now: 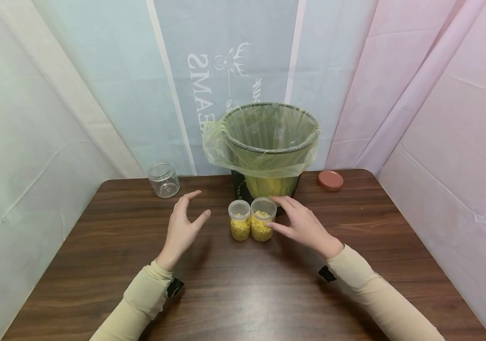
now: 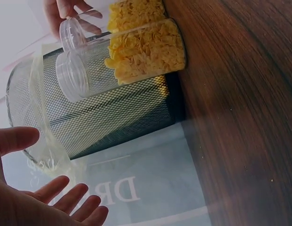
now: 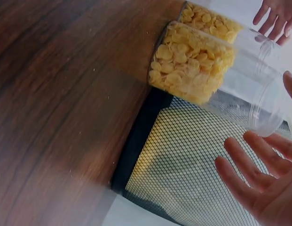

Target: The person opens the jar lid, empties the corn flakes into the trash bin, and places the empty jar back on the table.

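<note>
Two clear jars part-filled with yellow corn flakes stand side by side on the wooden table, the left jar and the right jar. My right hand is beside the right jar, its fingers spread and relaxed, with thumb and fingertips right at the jar's upper side. In the right wrist view, that hand's fingers reach out near the jar's mouth end. My left hand hovers to the left of the jars, thumb apart from the fingers, holding nothing. The left wrist view shows its palm and loosely extended fingers.
Directly behind the jars stands a black mesh waste bin lined with a translucent yellow bag. An empty clear jar is at the back left of the table. A round reddish lid lies at the back right. Fabric curtains surround the table.
</note>
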`<state>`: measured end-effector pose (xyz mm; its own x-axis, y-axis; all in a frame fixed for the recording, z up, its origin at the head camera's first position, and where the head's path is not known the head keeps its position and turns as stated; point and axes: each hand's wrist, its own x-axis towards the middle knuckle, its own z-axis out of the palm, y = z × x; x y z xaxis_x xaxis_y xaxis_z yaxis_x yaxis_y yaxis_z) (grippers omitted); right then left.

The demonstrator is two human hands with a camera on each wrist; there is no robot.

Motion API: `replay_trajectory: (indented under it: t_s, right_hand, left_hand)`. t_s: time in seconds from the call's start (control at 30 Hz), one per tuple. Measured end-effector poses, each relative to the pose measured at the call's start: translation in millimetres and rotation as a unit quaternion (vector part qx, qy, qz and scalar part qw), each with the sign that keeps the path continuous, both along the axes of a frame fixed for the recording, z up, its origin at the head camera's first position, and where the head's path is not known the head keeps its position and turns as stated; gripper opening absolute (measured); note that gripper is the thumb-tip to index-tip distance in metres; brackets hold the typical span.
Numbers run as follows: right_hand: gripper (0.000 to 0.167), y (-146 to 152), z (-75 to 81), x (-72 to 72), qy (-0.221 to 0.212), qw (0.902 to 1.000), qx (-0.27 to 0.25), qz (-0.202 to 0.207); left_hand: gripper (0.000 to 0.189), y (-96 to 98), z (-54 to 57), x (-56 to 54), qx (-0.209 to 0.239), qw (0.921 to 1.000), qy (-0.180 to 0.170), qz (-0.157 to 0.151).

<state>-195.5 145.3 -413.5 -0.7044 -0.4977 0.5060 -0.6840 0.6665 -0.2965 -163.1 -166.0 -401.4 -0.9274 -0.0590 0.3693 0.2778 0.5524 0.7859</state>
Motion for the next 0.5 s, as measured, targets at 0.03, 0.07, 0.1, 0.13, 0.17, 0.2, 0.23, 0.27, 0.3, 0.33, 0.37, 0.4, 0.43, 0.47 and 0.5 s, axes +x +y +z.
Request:
replay_trajectory:
  t_s: [0.03, 0.07, 0.1, 0.13, 0.17, 0.2, 0.23, 0.27, 0.3, 0.33, 0.37, 0.4, 0.43, 0.47, 0.5]
  right_hand:
    - [0.067, -1, -0.5, -0.3, -0.003, 1.0000, 0.003, -0.003]
    - [0.068, -2, -1.1, -0.6, -0.007, 1.0000, 0.004, -0.004]
    - [0.070, -3, -1.7, -0.8, -0.010, 0.9999, 0.006, -0.006]
    - [0.071, -4, -2.5, -1.1, -0.014, 0.9998, 0.007, -0.008]
    - [0.072, -5, -3.4, -1.4, -0.017, 0.9998, 0.007, -0.010]
    - [0.074, -6, -4.3, -1.7, -0.019, 0.9997, 0.007, -0.013]
    - [0.074, -7, -5.1, -1.9, -0.021, 0.9997, 0.006, -0.015]
    - [0.075, -7, -5.7, -2.2, -0.021, 0.9996, 0.004, -0.017]
    - [0.075, -8, -6.3, -2.6, -0.021, 0.9996, 0.001, -0.018]
    - [0.075, -9, -6.9, -3.0, -0.020, 0.9996, -0.001, -0.020]
    - [0.075, -10, -7.2, -3.2, -0.020, 0.9996, -0.005, -0.021]
    - [0.074, -10, -7.5, -3.5, -0.020, 0.9995, -0.007, -0.022]
    - [0.074, -11, -7.8, -3.8, -0.022, 0.9995, -0.011, -0.021]
    - [0.074, -12, -8.1, -4.0, -0.024, 0.9994, -0.014, -0.020]
    - [0.074, -13, -8.5, -4.1, -0.028, 0.9992, -0.019, -0.019]
  left_hand:
    - [0.052, 0.4, -0.2, 0.0, 0.000, 1.0000, -0.001, 0.000]
    - [0.052, 0.6, -0.5, -0.3, 0.000, 1.0000, -0.001, 0.000]
    - [0.052, 0.9, -0.5, -0.3, -0.001, 1.0000, -0.002, 0.000]
    - [0.052, 1.1, -0.7, -0.5, -0.001, 1.0000, -0.003, 0.000]
    - [0.052, 1.2, -0.8, -0.7, -0.002, 1.0000, -0.003, 0.000]
    - [0.052, 1.3, -0.9, -1.2, -0.002, 1.0000, -0.002, 0.000]
    - [0.052, 1.5, -0.8, -1.3, -0.001, 1.0000, -0.002, -0.001]
    - [0.052, 1.5, -0.5, -1.4, 0.000, 1.0000, -0.001, -0.001]
    - [0.052, 1.6, -0.1, -1.4, 0.002, 1.0000, 0.000, -0.001]
    - [0.051, 1.6, 0.2, -1.6, 0.004, 1.0000, 0.001, -0.001]
    - [0.051, 1.6, 0.7, -1.3, 0.006, 1.0000, 0.001, -0.001]
    - [0.051, 1.6, 1.1, -1.1, 0.008, 1.0000, 0.001, 0.000]
    - [0.051, 1.6, 1.4, -0.9, 0.010, 0.9999, 0.001, 0.001]
    - [0.050, 1.6, 1.6, -0.6, 0.012, 0.9999, 0.001, 0.002]
    - [0.050, 1.6, 1.7, -0.3, 0.014, 0.9999, 0.001, 0.002]
